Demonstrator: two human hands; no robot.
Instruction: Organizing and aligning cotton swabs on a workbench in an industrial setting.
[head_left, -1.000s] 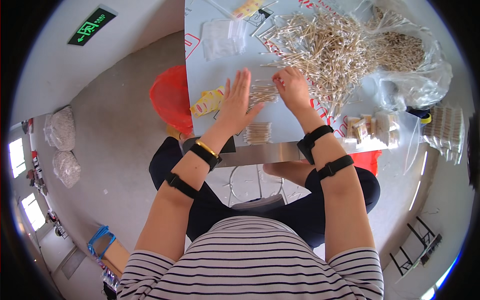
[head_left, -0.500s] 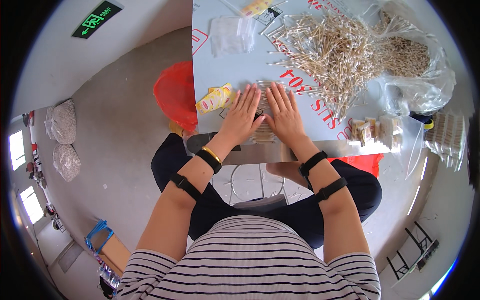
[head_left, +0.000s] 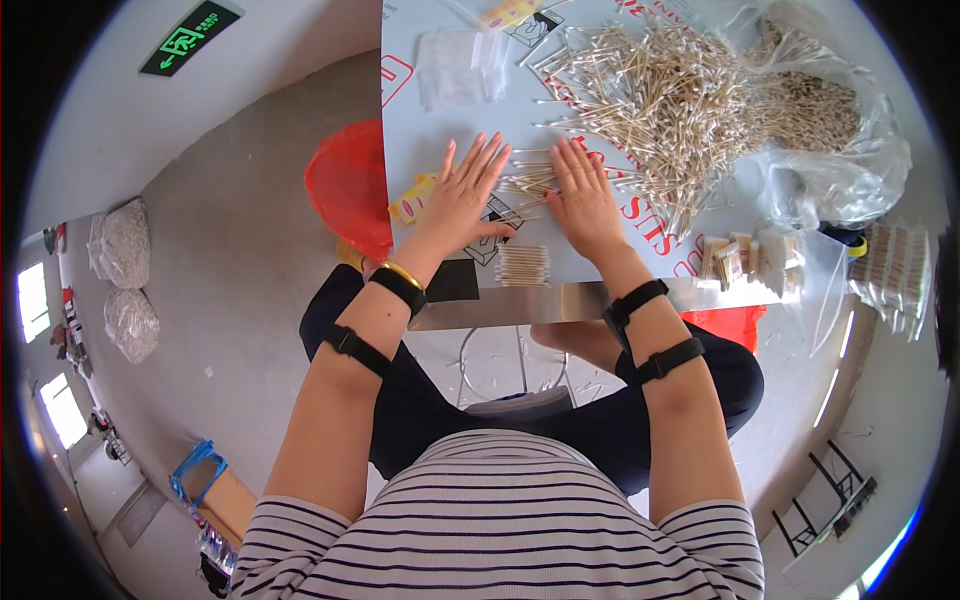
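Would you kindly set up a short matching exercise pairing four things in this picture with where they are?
Things:
1. big heap of cotton swabs
2. red basin
3. neat swab bundle
4. clear plastic bag

Places:
A. on the floor, left of the table
B. at the table's near edge, between the wrists
C. far right of the table
D. just beyond the right hand

Pairs: 1-D, 2-A, 3-B, 4-C

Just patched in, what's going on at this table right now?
A seated person has both palms flat on the table. The left hand and right hand flank a small loose batch of cotton swabs. A tidy swab bundle lies near the table edge; a big loose pile sits further back.
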